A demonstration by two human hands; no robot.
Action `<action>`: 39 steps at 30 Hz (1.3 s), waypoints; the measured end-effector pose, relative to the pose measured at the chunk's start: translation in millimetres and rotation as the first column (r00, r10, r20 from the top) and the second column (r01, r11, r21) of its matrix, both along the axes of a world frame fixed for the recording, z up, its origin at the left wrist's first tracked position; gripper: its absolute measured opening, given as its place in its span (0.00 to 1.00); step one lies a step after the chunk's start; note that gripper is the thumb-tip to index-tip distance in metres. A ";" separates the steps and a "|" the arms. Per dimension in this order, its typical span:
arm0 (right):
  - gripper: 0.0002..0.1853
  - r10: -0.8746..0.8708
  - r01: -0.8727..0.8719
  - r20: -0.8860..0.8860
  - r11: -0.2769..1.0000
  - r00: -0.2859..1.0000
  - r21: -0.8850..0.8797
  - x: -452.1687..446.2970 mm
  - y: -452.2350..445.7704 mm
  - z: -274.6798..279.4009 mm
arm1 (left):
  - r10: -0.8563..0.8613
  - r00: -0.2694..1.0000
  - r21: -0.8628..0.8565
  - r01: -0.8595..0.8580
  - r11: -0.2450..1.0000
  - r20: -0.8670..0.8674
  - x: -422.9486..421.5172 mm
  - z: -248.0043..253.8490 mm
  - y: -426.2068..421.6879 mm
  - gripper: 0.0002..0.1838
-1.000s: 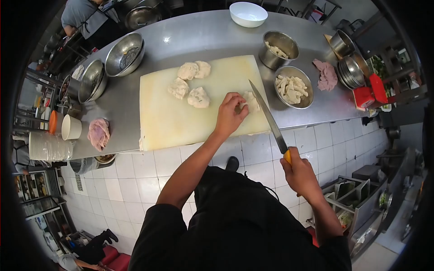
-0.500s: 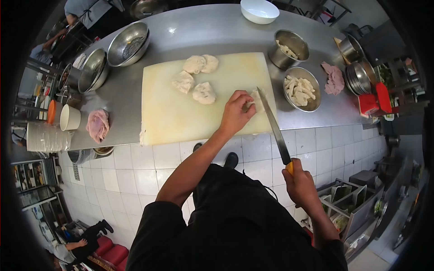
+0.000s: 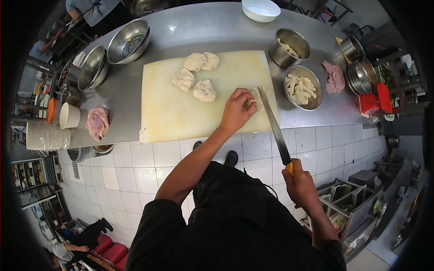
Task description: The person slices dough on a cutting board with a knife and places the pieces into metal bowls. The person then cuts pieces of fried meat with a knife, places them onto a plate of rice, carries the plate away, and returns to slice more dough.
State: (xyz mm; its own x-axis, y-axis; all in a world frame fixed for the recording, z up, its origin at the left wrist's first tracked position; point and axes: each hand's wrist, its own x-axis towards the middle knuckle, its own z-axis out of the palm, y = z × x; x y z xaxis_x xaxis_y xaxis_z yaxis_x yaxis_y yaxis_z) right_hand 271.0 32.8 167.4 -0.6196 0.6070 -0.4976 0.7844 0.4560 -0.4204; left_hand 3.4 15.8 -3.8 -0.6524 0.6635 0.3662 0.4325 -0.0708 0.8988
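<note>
My right hand [image 3: 299, 184] grips the yellow handle of a long knife [image 3: 276, 131], its blade pointing away from me over the right part of a pale cutting board [image 3: 158, 115]. Beside the blade tip, my left hand [image 3: 237, 109] has its fingers curled down on a pale piece of meat [image 3: 257, 100], mostly hidden by the hand and blade. Several rounded pale lumps of meat [image 3: 205, 91] lie on the board's far left part. Just right of the board stands a steel bowl [image 3: 316, 103] filled with cut pale strips [image 3: 299, 89].
A steel pot [image 3: 278, 58] with more pale pieces stands behind the bowl. Pink cloths [image 3: 334, 77] lie at both sides of the steel table [image 3: 203, 31]. Metal bowls [image 3: 118, 47] sit at left, a white bowl [image 3: 261, 10] at the back. Other people are at the left edges.
The camera view has shifted very slightly. Both hands, the knife and the meat look nearly the same as before.
</note>
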 end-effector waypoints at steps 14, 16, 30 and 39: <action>0.15 0.043 -0.032 -0.147 0.996 0.988 0.078 -24.0 18.0 -36.8 | 0.017 0.999 0.071 -0.015 0.997 -0.031 -0.6 -0.5 0.0 0.07; 0.15 0.044 -0.032 -0.136 0.996 0.990 0.089 -20.2 14.5 -27.4 | 0.013 1.000 0.087 -0.012 0.996 -0.015 0.5 -1.6 -1.3 0.06; 0.14 0.042 -0.041 -0.053 0.999 0.998 0.027 -11.9 -4.3 -18.3 | -0.007 0.998 0.118 -0.001 0.993 0.066 -0.5 2.2 -3.2 0.04; 0.17 0.041 -0.038 -0.112 0.999 0.993 0.028 -41.7 20.0 -45.1 | 0.004 1.000 0.088 -0.005 0.996 0.007 -6.1 -1.3 -2.4 0.05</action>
